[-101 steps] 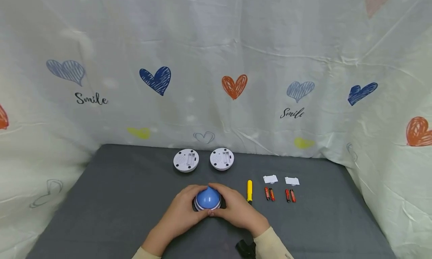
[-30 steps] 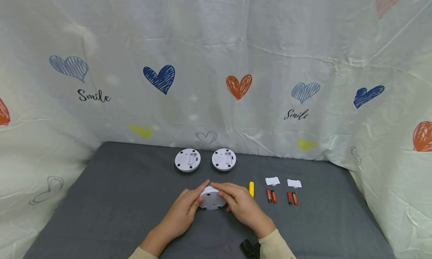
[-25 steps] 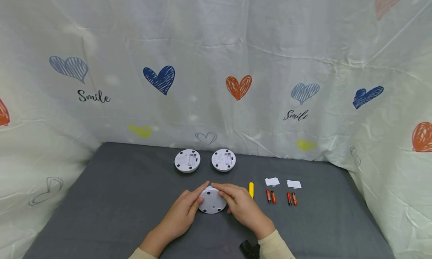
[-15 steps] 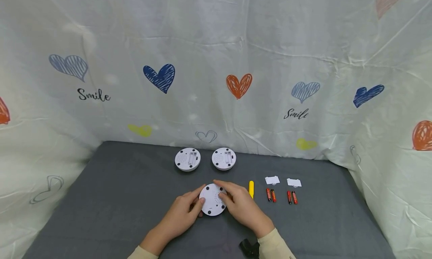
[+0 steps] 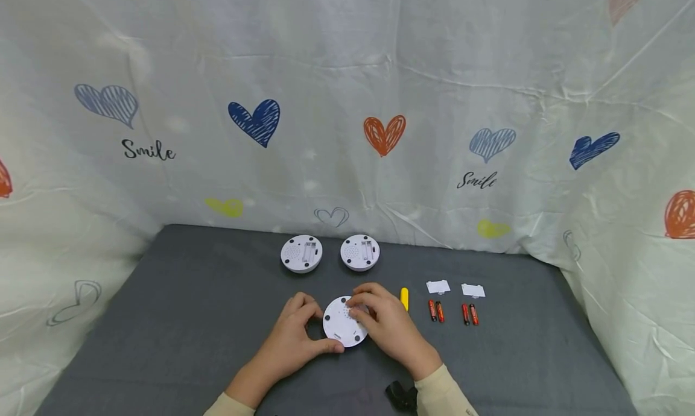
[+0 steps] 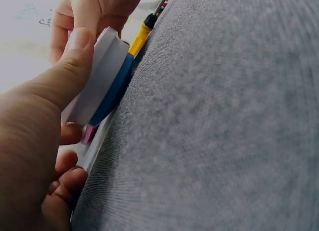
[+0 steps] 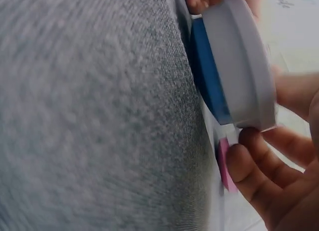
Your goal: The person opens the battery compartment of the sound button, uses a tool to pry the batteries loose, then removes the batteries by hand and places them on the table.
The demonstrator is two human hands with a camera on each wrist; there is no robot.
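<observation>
A round push-button buzzer (image 5: 342, 328) with a white base and blue dome (image 7: 209, 74) is upside down in front of me, its underside with dark round feet and speaker holes facing up. My left hand (image 5: 290, 337) holds its left side, thumb at the near edge and a finger at the far-left edge. With my right hand (image 5: 393, 325) I grip its right side, the thumb over the underside and fingers at the rim. The dome is close over the grey cloth in both wrist views. Beyond it stand two more upturned buzzers (image 5: 301, 254) with uncovered battery slots.
Right of my right hand lies a yellow-handled screwdriver (image 5: 404, 298), partly hidden. Farther right are two white battery covers (image 5: 438, 287) above several red-and-black batteries (image 5: 436, 311). A black object (image 5: 400, 397) lies by my right sleeve. A printed white curtain (image 5: 326, 102) hangs behind the table.
The buzzer was dome-up between both hands; it has since been tipped upside down and turned in the hands. The left thumb has moved to its near edge.
</observation>
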